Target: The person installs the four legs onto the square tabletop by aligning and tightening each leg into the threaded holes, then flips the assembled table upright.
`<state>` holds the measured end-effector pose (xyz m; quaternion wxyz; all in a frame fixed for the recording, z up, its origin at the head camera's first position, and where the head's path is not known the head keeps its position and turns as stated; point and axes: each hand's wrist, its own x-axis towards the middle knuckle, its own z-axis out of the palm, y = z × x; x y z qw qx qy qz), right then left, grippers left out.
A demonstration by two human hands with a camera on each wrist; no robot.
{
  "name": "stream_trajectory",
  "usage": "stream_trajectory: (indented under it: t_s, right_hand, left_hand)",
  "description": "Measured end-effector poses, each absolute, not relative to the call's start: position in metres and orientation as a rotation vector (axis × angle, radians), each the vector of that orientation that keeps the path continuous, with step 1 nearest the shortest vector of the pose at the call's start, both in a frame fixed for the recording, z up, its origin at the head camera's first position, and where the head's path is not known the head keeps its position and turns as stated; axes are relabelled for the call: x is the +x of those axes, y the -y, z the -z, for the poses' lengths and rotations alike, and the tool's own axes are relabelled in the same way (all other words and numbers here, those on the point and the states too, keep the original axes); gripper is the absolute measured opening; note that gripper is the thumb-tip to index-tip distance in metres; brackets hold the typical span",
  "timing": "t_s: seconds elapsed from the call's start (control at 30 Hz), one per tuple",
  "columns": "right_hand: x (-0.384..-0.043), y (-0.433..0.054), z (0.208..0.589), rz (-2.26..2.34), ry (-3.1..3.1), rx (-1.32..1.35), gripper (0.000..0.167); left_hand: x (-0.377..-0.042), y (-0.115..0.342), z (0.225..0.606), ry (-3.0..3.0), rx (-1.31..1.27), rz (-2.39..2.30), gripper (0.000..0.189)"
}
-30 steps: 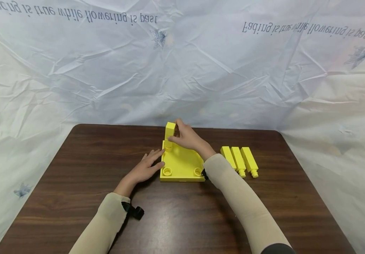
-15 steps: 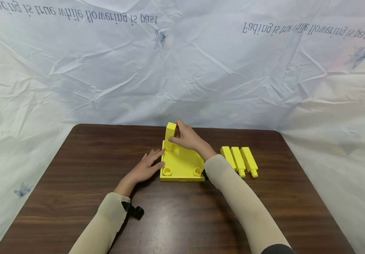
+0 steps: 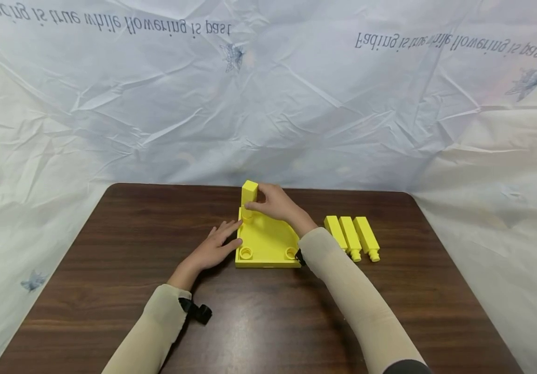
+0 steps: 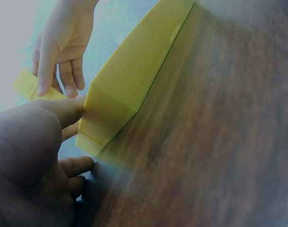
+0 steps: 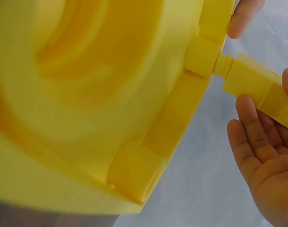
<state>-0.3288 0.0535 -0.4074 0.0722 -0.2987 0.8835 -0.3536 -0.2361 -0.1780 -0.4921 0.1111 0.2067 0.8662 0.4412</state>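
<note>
A yellow square-section leg [image 3: 249, 193] stands upright at the back left corner of a yellow panel [image 3: 270, 240] with raised edges and round corner sockets. My right hand [image 3: 275, 202] pinches this leg between thumb and fingers. In the right wrist view, the narrow neck of the leg [image 5: 252, 78] runs into the corner socket [image 5: 202, 56]. My left hand [image 3: 214, 246] rests against the panel's left side, fingers extended and fingertips at its edge. The left wrist view has the panel's side [image 4: 130, 71] up close, with my left thumb and fingers [image 4: 71, 111] at its corner.
Three more yellow legs [image 3: 365, 236] lie side by side to the right of the panel, threaded ends toward me. All of this is on a dark brown wooden table [image 3: 123, 249]. A white printed cloth [image 3: 268, 104] hangs behind the table.
The leg has turned a little in its socket, showing a different face. My right forefinger has come down from near its top, and the left hand has stayed put.
</note>
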Motion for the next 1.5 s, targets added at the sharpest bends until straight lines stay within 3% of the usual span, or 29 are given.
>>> stream_trajectory:
  t_s: [0.73, 1.5]
  right_hand:
    - [-0.323, -0.040, 0.407, 0.980, -2.727, -0.886, 0.030]
    - [-0.316, -0.029, 0.404, 0.942, -2.825, -0.685, 0.034]
  left_hand:
    - [-0.232, 0.177, 0.492, -2.551, 0.604, -1.307, 0.065]
    - [-0.234, 0.177, 0.492, -2.543, 0.603, -1.305, 0.065]
